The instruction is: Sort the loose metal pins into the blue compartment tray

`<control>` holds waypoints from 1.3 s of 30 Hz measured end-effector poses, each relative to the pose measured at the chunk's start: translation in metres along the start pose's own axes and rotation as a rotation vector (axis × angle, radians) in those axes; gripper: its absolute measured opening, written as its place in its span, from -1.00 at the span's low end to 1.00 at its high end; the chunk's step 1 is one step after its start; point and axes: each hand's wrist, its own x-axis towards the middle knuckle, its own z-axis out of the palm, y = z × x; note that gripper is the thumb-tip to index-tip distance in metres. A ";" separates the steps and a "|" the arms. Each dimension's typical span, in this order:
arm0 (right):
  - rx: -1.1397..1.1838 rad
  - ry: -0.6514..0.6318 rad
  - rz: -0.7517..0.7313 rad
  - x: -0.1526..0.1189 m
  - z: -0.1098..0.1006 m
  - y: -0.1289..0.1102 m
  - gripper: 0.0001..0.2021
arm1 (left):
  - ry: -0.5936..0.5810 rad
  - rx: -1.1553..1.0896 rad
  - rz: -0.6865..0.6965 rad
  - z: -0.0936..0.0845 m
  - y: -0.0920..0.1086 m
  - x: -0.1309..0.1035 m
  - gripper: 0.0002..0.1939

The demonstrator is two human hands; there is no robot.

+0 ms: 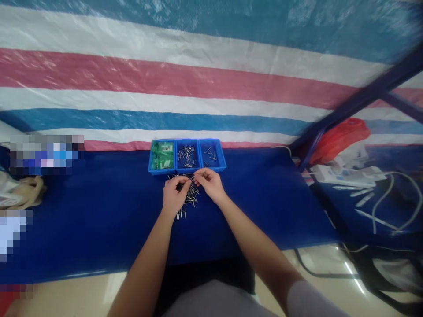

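Left hand (173,196) and right hand (210,184) curled narrow over metal pins (192,195) on surface (257,198), blue bins (187,170) just beyond; any held pin was indiscernible. Picking through pins apparently underway; next move likely called for fine fingertip grip.

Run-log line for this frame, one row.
left hand: over metal pins | right hand: close beside left | grips: unclear | blue bins: three, beyond pins

Loose heap of slim metal pieces (191,197)

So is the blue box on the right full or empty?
Neither: the blue box holds just a few thin metal pieces, and much of its blue bottom shows.
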 end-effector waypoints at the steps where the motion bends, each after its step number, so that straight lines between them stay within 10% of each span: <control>1: 0.005 0.004 0.000 0.000 0.000 0.000 -0.78 | -0.001 -0.004 0.003 0.000 0.000 0.000 -0.84; 39: 0.038 -0.034 0.075 -0.003 0.004 -0.010 -0.70 | -0.016 -0.046 -0.059 -0.003 0.004 -0.001 -0.69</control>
